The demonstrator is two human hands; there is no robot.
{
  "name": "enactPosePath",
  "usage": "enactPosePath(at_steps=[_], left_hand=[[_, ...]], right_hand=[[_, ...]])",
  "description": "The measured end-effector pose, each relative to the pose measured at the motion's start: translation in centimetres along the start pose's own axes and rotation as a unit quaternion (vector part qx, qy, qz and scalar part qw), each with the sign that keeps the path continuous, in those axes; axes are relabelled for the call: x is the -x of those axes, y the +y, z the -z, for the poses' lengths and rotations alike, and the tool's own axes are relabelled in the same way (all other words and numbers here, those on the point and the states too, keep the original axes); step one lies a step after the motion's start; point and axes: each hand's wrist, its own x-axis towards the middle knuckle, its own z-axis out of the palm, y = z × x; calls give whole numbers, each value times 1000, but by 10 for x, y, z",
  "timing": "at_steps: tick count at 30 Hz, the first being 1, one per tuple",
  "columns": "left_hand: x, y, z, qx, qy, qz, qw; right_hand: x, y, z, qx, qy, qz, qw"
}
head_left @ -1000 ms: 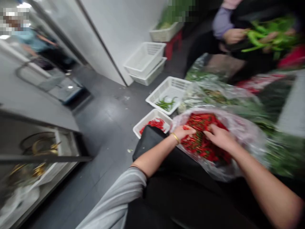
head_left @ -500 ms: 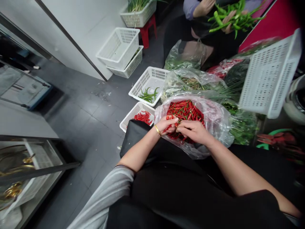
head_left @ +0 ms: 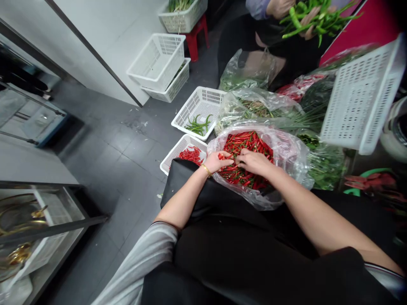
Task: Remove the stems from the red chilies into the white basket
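Observation:
A clear plastic bag [head_left: 291, 159] full of red chili peppers [head_left: 246, 142] with green stems lies in front of my lap. Over its left side, my left hand [head_left: 216, 162] is curled around a few red chilies, whose ends show between thumb and fingers. My right hand [head_left: 254, 163] reaches in from the right, back upward, fingertips bent down and pressed together at the chilies. What those fingertips pinch, if anything, is too small to make out. Left of the bag, a small white basket [head_left: 168, 163] holds loose red chilies.
Behind it stands a larger white basket [head_left: 181, 114] with several green peppers. Stacked white baskets [head_left: 155, 63] and a red stool [head_left: 196, 38] are farther back. Opposite, a person's hands hold green peppers [head_left: 318, 21]. A tilted white crate [head_left: 352, 97] and bagged greens [head_left: 326, 169] are at right.
My right hand has moved slightly up and left, fingers now lower toward the chilies. My left hand has shifted a little left, still holding chilies. The other person's peppers moved slightly.

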Motion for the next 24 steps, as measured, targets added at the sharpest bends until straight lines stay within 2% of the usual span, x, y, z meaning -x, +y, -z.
enactPosePath(at_steps=[2,5,7,9,11,13,16,19,22,24], left_hand=[[-5,-4,-9,-55,12,-12,998],[-8,-4,-15,17,-22,-25,999],[-7,0,-11,121,-52,-28,991],[-4,3,-5,191,-90,-21,977],[0,4,1,211,-110,-14,971],[3,6,4,200,-106,-15,974],[8,12,3,151,-61,-44,986],[16,22,-1,110,-22,-96,989],[22,30,-4,152,-84,-75,982],[21,32,-1,200,-110,-45,973]], right_hand=[[5,8,15,-93,62,23,993],[12,4,23,-287,149,25,946],[15,-7,17,-404,138,0,904],[19,-19,8,-461,100,-6,882],[23,-29,5,-458,99,9,883],[27,-36,10,-428,117,29,896],[32,-41,24,-404,101,49,908],[40,-49,36,-433,120,34,893],[51,-58,44,-459,119,74,877],[55,-58,47,-442,66,132,885]])
